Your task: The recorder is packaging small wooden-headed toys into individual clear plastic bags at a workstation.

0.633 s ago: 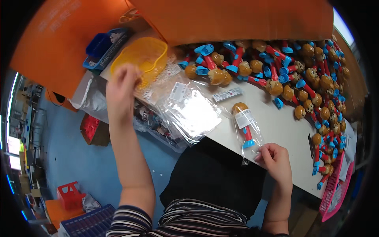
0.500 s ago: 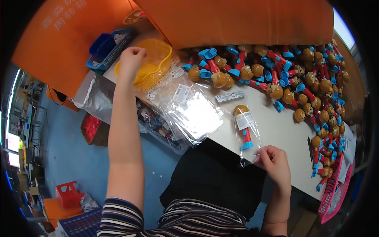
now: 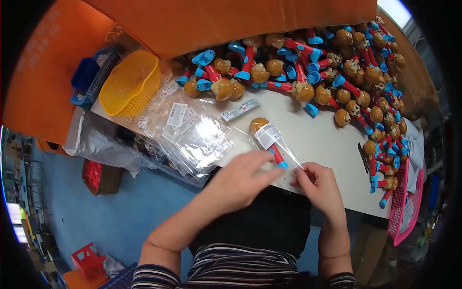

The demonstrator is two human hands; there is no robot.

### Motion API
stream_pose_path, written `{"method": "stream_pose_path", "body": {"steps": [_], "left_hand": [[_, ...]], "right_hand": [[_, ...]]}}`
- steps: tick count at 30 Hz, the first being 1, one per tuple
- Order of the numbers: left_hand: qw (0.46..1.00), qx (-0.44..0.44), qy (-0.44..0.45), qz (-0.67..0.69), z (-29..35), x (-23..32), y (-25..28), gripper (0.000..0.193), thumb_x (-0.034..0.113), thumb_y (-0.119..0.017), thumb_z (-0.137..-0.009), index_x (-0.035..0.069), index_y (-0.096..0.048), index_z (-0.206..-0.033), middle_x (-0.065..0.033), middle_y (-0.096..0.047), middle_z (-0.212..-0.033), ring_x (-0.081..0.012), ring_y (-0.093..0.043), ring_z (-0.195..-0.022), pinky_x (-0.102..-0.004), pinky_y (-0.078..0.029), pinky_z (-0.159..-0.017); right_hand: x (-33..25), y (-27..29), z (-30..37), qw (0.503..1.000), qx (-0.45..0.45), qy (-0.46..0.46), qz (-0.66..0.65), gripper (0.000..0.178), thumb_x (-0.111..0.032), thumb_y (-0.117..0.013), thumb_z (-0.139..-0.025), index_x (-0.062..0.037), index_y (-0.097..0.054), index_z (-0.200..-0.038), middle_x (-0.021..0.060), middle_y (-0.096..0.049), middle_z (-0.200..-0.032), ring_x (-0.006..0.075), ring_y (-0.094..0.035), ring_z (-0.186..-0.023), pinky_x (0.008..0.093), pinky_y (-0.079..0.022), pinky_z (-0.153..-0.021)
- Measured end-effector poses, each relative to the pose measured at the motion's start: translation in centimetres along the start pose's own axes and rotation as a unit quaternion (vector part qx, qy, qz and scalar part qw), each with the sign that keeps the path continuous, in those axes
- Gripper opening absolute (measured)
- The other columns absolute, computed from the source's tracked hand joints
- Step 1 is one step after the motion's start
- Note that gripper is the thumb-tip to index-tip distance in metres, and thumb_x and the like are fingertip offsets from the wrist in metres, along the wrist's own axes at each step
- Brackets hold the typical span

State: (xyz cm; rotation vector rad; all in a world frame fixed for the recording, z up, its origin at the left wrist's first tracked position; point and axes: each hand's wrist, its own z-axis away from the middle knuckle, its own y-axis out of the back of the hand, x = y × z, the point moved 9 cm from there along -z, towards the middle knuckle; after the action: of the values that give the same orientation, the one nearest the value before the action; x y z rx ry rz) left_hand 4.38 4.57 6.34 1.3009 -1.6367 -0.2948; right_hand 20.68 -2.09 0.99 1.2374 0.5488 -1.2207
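The white worktable point(image 3: 317, 139) carries a heap of brown-headed toys point(image 3: 373, 74) with red handles and blue bases along its far and right sides. Clear plastic bags point(image 3: 202, 139) with barcode labels lie flat at left, near a yellow basket point(image 3: 127, 103). At mid-surface lie a slim white packet point(image 3: 240, 109) and one bagged toy point(image 3: 259, 125). A narrow black item point(image 3: 363, 158), possibly a blade, lies rightward.

Bagged toy point(image 3: 276, 152) brown, red, blue; shirt point(image 3: 243, 255) striped.
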Motion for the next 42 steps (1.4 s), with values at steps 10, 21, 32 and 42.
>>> {"method": "stream_pose_path", "body": {"steps": [10,21,32,42], "left_hand": [[0.991,0.089,-0.041,-0.088,0.2,1.4,-3.6,0.033,0.008,-0.067,-0.073,0.012,-0.068,-0.106,-0.0090,-0.060,-0.109,-0.0270,-0.060,-0.099,-0.0384,-0.048,-0.081],[0.994,0.080,-0.023,-0.069,1.8,0.2,-3.1,0.023,0.005,-0.071,-0.072,0.006,-0.062,-0.093,-0.0093,-0.061,-0.097,-0.0291,-0.061,-0.091,-0.0387,-0.048,-0.078],[0.991,0.117,0.033,-0.055,5.7,-0.9,-2.5,0.027,-0.002,-0.074,-0.071,0.004,-0.062,-0.094,-0.0143,-0.064,-0.112,-0.0317,-0.065,-0.091,-0.0382,-0.054,-0.080],[0.995,0.098,-0.003,0.008,6.6,-0.4,-3.9,0.033,0.001,-0.076,-0.072,0.002,-0.064,-0.103,-0.0179,-0.065,-0.117,-0.0304,-0.068,-0.089,-0.0355,-0.057,-0.075]], "right_hand": [[2.0,0.1,0.3,0.996,-0.006,0.015,-0.093,0.018,-0.009,-0.061,-0.094,0.0086,-0.064,-0.096,0.0094,-0.069,-0.077,0.0117,-0.068,-0.073,0.0241,-0.054,-0.066],[2.2,0.7,0.6,0.996,0.012,0.010,-0.086,0.015,-0.007,-0.061,-0.094,0.0072,-0.065,-0.095,0.0074,-0.069,-0.077,0.0091,-0.065,-0.069,0.0214,-0.052,-0.062],[0.9,0.2,2.3,0.995,-0.047,0.083,-0.001,0.031,-0.004,-0.071,-0.084,0.0004,-0.061,-0.113,0.0078,-0.068,-0.093,0.0117,-0.064,-0.078,0.0228,-0.051,-0.067],[-1.8,-1.0,3.2,0.854,-0.035,0.418,0.309,0.057,-0.012,-0.083,-0.067,-0.0190,-0.063,-0.120,0.0138,-0.054,-0.136,0.0281,-0.063,-0.101,0.0373,-0.052,-0.081]]}}
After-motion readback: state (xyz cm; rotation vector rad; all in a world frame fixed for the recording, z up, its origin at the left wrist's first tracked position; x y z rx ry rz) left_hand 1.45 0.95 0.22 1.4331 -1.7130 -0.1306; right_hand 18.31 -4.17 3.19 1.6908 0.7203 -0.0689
